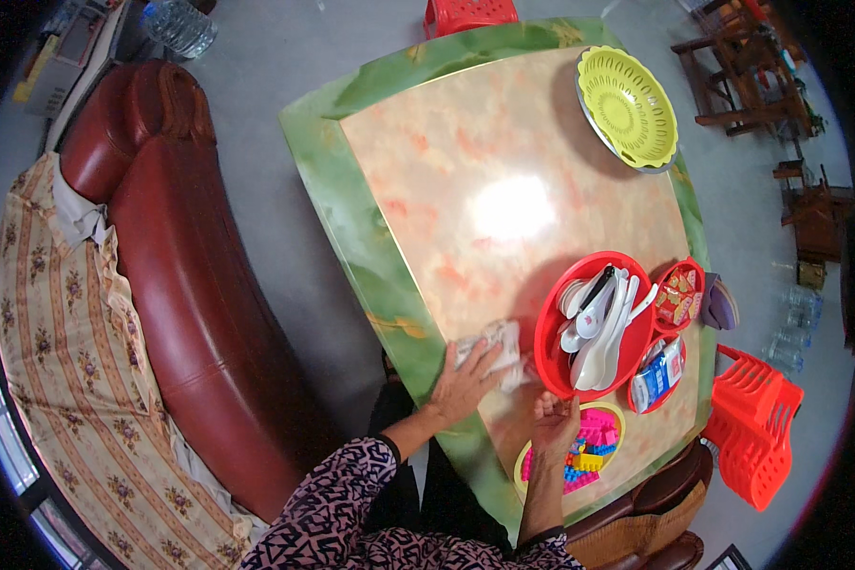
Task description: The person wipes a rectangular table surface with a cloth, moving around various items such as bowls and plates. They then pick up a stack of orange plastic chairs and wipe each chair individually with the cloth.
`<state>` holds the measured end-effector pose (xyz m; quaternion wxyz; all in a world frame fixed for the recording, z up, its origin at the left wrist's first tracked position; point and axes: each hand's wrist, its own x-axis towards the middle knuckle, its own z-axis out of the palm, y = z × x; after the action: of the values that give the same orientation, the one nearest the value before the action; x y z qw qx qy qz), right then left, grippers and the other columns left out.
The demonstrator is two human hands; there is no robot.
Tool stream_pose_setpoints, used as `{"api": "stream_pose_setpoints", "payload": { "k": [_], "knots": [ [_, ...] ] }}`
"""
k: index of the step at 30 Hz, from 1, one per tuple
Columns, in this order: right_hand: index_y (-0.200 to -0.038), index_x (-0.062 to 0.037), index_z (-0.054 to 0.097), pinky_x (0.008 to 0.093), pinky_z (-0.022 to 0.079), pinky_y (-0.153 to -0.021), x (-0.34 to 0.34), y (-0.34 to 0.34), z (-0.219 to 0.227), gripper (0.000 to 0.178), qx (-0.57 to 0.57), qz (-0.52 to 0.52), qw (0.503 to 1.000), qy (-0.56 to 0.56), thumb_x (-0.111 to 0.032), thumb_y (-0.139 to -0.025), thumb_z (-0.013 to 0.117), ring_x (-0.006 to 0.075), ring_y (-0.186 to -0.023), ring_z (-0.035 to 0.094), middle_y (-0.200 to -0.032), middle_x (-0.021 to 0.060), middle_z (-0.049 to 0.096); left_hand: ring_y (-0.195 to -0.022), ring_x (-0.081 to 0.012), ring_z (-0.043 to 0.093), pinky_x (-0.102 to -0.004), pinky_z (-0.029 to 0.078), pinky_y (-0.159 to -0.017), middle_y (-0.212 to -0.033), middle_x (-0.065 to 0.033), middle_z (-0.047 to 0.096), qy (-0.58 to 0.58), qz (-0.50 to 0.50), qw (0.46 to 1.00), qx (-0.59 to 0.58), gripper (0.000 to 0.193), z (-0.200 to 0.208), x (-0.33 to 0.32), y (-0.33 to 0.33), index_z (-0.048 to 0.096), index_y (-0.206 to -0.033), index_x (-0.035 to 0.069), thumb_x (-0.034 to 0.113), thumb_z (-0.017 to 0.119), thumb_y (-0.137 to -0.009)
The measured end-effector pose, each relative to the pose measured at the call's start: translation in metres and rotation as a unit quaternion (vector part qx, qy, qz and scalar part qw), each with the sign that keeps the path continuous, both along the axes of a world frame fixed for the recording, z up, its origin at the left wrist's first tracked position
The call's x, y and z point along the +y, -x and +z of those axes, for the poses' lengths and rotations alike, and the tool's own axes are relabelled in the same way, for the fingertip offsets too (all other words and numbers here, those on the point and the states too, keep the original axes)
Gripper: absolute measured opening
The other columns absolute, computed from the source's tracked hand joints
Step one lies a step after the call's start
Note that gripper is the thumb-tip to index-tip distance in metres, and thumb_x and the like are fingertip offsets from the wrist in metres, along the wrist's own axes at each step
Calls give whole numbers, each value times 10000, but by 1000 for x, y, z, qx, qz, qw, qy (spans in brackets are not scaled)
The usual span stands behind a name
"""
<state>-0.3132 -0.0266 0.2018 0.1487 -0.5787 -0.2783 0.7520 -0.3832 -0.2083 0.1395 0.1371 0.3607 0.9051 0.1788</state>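
Note:
Under the spread fingers of my left hand (468,380) a crumpled white cloth (500,347) is pressed against the tabletop near the left edge. My right hand (555,421) has its fingers curled at the near rim of a red basin (544,342), which they seem to grip; part of the contact is hidden. White spoons (598,361), a black-handled utensil (600,282) and other white pieces lie in the basin. Partly behind my right forearm sits a yellow-rimmed bowl (521,465) with colourful building blocks (594,446).
Right of the basin stand a red bowl of packets (679,294) and another with a blue-and-white pack (657,375). A green colander (627,109) is at the far right corner. Red plastic stools (755,427) stand off the table; a brown leather sofa (199,313) is left.

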Motion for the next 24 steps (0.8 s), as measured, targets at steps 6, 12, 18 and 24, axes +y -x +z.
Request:
{"api": "stream_pose_setpoints", "payload": {
  "k": [6, 12, 18, 24],
  "knots": [
    [-943, -82, 577, 295, 522, -594, -35, -3, 18, 169, 23, 194, 981, -20, -248, -958, 543, 174, -703, 640, -849, 84, 651, -1402, -324, 240, -726, 222, -987, -1516, -90, 297, 33, 93, 993, 59, 589, -5, -7, 75, 413, -1420, 283, 246, 563, -852],
    [-970, -29, 563, 287, 494, -685, -73, 42, 12, 75, 11, 384, 882, -273, -93, -935, 549, 164, -764, 602, -880, 84, 622, -1401, -348, 222, -718, 189, -1011, -1527, -100, 271, 59, 194, 976, 83, 643, 3, -14, 161, 376, -1440, 293, 281, 622, -846],
    [-1213, -75, 564, 470, 371, -951, -94, 168, -12, 389, 90, 473, 564, -671, -143, -830, 585, 353, -1130, 490, -1234, 165, 541, -1405, -387, 188, -634, 190, -1069, -1530, -148, 227, -45, 149, 987, -29, 799, 30, -40, 140, 325, -1455, 184, 220, 714, -758],
    [-1260, -264, 567, 501, 317, -861, -111, 170, -29, 486, 70, 623, 326, -708, -341, -789, 659, 268, -1118, 468, -1302, 100, 492, -1380, -396, 231, -515, 220, -1104, -1483, -193, 266, -196, 437, 878, -9, 709, 3, -120, 84, 326, -1409, 54, 238, 640, -801]
  ]
}}
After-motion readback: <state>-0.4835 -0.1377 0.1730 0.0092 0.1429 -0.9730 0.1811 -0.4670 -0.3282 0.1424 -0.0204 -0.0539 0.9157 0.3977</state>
